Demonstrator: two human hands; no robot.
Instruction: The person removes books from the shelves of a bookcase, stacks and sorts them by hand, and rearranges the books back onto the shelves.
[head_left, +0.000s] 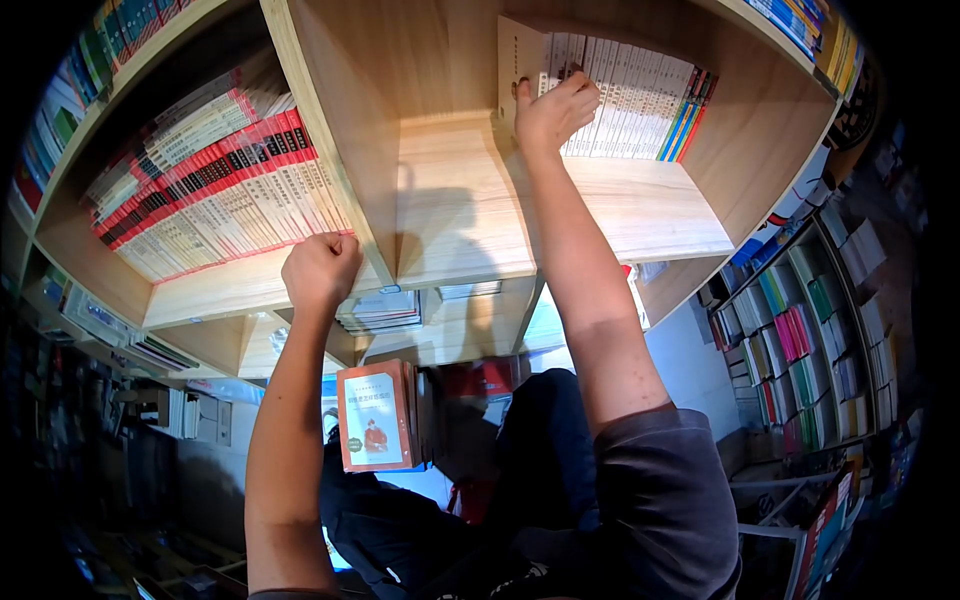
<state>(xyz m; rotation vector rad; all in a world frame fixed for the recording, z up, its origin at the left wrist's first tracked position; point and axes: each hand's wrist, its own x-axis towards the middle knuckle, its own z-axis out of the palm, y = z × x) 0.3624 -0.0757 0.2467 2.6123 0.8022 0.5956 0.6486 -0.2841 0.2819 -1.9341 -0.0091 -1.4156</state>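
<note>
My right hand (pixel 556 112) is raised to a row of white-spined books (pixel 635 100) on the upper shelf, its fingers curled at the left end of the row beside a book with a pale cover (pixel 517 70). What its fingers grip is too small to make out. Knuckles up, my left hand (pixel 321 270) is closed in a fist at the shelf's front edge, below the right end of a row of red-and-white books (pixel 230 190). Whether that fist holds anything is hidden. A stack of books with an orange-bordered cover (pixel 375 415) stands below, near my legs.
An upright wooden divider (pixel 335 140) separates the two compartments. Blue, green and red spines (pixel 688 115) end the right row. Lower shelves hold more books (pixel 380 312). Another bookshelf (pixel 800 340) stands at the right, with a rack below it.
</note>
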